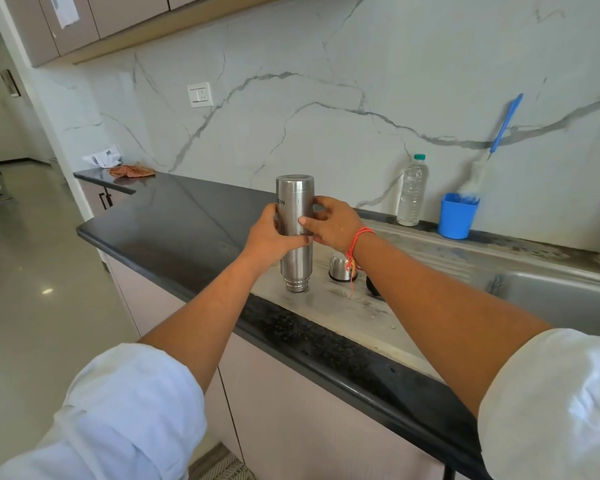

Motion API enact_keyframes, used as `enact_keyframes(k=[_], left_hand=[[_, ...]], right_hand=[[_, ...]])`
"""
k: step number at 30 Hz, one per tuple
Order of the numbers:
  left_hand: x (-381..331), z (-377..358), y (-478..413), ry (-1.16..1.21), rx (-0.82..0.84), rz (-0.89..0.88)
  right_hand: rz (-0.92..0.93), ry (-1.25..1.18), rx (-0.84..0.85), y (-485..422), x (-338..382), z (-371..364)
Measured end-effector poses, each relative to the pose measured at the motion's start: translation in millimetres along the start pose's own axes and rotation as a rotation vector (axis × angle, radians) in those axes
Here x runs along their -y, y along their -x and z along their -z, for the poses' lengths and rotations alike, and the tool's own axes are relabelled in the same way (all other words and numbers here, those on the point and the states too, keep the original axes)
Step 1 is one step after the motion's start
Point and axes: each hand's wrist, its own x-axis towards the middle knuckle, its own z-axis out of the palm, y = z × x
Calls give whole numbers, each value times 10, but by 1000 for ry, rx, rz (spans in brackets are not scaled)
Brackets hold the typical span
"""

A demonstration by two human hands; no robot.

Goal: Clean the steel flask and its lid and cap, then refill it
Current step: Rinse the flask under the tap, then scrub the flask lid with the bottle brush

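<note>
My rolled white sleeves (pixel 125 410) filled the near corners, cut off by the picture's edge. Beyond them, my left hand (pixel 269 237) and right hand (pixel 333 223) both grasped the steel flask (pixel 293 202), fingers and thumbs wrapped round its middle from either side. The flask stood upside down, threaded neck at the steel drainboard (pixel 343 306); I could not tell whether it touched.

Just behind my right wrist sat the steel cap (pixel 338 268), dome up, partly hidden by a red wrist thread (pixel 359 237). A black piece (pixel 371 285), perhaps the lid, peeped from behind my forearm, mostly covered.

To the right the sink basin (pixel 551 299) ran off the frame. Against the far wall stood a plastic water bottle (pixel 412 192) and a blue cup (pixel 456 216) holding a bottle brush (pixel 499 133). Far left on the black countertop (pixel 187 216) lay an orange cloth (pixel 132 170).
</note>
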Motion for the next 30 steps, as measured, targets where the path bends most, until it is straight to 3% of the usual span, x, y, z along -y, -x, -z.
enact_keyframes(k=[10,17,20,22,24,25,27,30], left_hand=[[-51,27,55,-25,93,77],[-156,-25,160,-61,38,71],[-238,-66,245,-155,-75,72],[-304,-125,377,-309,-247,10],[-374,-216,549,-440,-456,-253],[-427,-275,636,-467,-485,-387],[-509,-419,743,-481,-317,-559],[-579,-696,782,-495,27,-595]], right_hand=[[-52,105,30,52,-8,2],[-85,303,-54,246,87,102],[-93,514,-75,416,176,240],[-71,717,-115,532,201,351],[-52,880,-205,623,166,474],[-58,920,-237,681,147,538],[-107,983,-228,792,118,665],[-224,1027,-125,943,38,866]])
